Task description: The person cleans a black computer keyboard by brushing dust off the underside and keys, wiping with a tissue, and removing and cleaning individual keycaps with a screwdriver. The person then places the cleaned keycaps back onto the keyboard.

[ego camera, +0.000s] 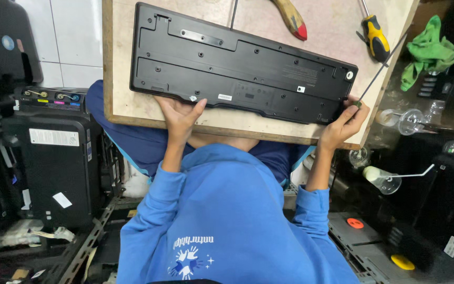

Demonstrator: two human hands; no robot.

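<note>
From my view, a black keyboard (240, 66) lies face-down on the wooden surface (116, 79), its underside with screw holes and small labels turned up. It runs slantwise across the board, and its near long edge meets both hands.

My left hand (178, 115) rests at the near edge toward one end, thumb pressed up against the casing and the fingers tucked under or against the rim; it steadies the keyboard rather than closing fully round it. My right hand (344, 125) sits at the other end, by the corner, clenched around the handle of a thin screwdriver (379, 71) whose dark shaft slants up and away past the edge of the surface. The tip end is hidden by the hand, so I cannot tell whether it touches the casing.

Farther off on the surface lie a yellow-and-black screwdriver (375, 38) and a wooden-handled tool with a red tip (293, 20), both well apart from the hands. A green cloth (427, 50) sits beyond the board's edge.
</note>
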